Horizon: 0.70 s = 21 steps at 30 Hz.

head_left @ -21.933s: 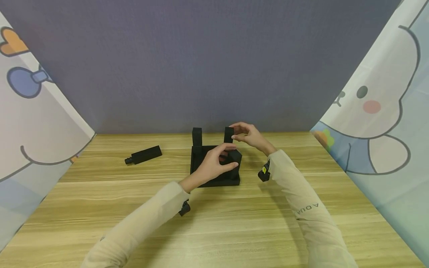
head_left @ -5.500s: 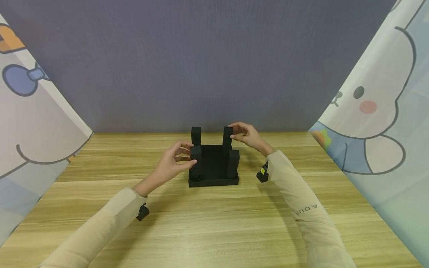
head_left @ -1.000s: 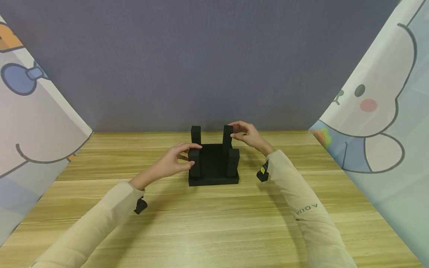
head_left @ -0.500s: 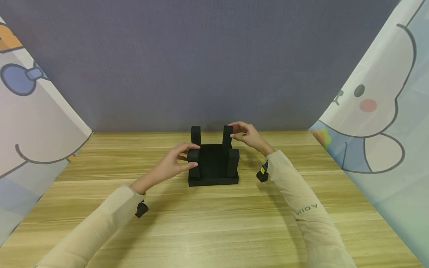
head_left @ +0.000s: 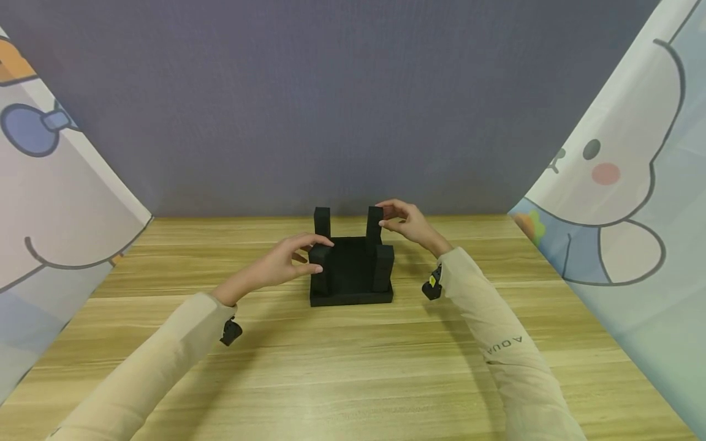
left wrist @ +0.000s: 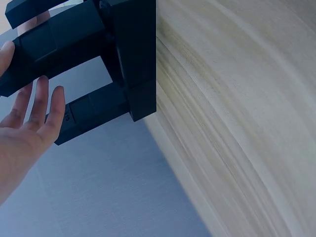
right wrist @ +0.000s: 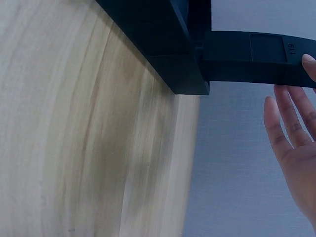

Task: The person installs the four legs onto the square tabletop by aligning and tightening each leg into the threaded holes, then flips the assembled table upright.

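On the wooden table, in the head view, a black square base (head_left: 351, 299) has an upright black leg at each corner. My left hand (head_left: 276, 264) holds the front left leg (head_left: 320, 260) near its top, index finger over the far side and thumb on the near side. In the left wrist view, the thumb (left wrist: 6, 57) lies against that leg, with the other fingers spread just beneath it. My right hand (head_left: 410, 226) pinches the top of the back right leg (head_left: 374, 229). Neither hand touches the back left leg (head_left: 322, 223) or the front right leg (head_left: 383, 269).
The wooden table (head_left: 353, 367) ends at a grey panel (head_left: 353, 110) close behind the base. Printed cartoon curtains (head_left: 618, 184) flank both sides. A small black camera (head_left: 432, 286) sits on the right wrist, another camera (head_left: 230, 331) on the left.
The black leg with a threaded end, lying on the left earlier, now stands at the front left corner. My left hand moved there from the front right leg; lately its fingers shift slightly. My right hand stays.
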Each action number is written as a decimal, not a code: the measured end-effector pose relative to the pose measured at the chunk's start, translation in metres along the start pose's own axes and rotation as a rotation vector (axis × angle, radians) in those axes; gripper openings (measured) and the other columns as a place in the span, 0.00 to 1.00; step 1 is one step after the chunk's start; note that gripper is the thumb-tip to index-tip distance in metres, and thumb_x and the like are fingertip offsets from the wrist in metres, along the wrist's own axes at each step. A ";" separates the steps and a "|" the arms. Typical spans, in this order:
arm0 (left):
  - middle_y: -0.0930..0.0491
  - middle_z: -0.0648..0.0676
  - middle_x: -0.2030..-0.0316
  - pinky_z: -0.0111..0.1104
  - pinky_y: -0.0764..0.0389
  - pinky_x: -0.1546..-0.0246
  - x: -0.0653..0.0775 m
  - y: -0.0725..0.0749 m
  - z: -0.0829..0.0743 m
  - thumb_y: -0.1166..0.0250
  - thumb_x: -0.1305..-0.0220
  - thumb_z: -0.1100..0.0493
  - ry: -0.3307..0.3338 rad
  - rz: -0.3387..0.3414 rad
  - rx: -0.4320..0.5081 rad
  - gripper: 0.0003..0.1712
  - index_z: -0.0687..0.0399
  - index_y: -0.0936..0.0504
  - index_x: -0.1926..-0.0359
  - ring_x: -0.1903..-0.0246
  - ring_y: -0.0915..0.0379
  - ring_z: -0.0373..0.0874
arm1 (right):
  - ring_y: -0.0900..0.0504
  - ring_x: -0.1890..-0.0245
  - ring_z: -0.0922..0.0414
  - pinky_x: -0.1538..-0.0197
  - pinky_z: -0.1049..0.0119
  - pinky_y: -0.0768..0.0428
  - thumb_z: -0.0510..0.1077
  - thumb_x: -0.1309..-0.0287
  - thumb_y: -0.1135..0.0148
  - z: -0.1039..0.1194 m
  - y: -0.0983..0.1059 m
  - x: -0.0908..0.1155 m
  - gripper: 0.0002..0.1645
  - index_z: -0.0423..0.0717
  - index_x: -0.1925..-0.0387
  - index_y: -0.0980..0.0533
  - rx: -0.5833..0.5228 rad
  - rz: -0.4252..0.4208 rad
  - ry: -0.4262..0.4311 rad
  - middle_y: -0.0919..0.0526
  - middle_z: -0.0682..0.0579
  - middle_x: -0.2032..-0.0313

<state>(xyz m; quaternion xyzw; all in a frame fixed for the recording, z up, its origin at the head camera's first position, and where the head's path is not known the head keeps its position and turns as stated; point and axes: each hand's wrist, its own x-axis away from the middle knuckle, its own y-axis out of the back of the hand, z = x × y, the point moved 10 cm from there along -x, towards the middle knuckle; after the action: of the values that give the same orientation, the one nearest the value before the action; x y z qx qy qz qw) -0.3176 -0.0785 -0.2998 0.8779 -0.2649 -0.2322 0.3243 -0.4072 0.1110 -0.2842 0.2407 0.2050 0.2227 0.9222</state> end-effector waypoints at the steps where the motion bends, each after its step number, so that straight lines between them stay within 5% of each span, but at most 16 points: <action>1: 0.32 0.50 0.41 0.45 0.25 0.51 0.000 0.000 0.000 0.35 0.43 0.56 0.004 -0.002 0.001 0.27 0.47 0.30 0.42 0.42 0.36 0.52 | 0.26 0.52 0.41 0.54 0.54 0.24 0.34 0.43 0.42 0.000 0.000 0.000 0.24 0.37 0.43 0.32 0.000 0.001 -0.004 0.26 0.35 0.52; 8: 0.30 0.50 0.43 0.44 0.23 0.54 0.003 0.002 0.001 0.34 0.46 0.49 0.045 -0.105 -0.014 0.27 0.44 0.28 0.45 0.47 0.34 0.50 | 0.26 0.52 0.39 0.52 0.48 0.25 0.34 0.43 0.42 0.000 0.001 0.001 0.24 0.36 0.44 0.32 -0.011 0.002 -0.006 0.26 0.34 0.52; 21: 0.27 0.53 0.49 0.43 0.20 0.61 0.010 0.003 0.000 0.31 0.48 0.51 0.074 -0.308 -0.035 0.27 0.48 0.28 0.46 0.52 0.29 0.49 | 0.25 0.53 0.39 0.52 0.48 0.26 0.33 0.44 0.41 0.002 0.002 0.001 0.24 0.35 0.44 0.31 -0.005 -0.007 0.035 0.25 0.33 0.54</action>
<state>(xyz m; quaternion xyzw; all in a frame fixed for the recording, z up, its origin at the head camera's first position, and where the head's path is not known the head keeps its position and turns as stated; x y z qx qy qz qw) -0.3109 -0.0862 -0.2999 0.9104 -0.1111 -0.2511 0.3095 -0.4057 0.1124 -0.2820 0.2339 0.2214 0.2240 0.9198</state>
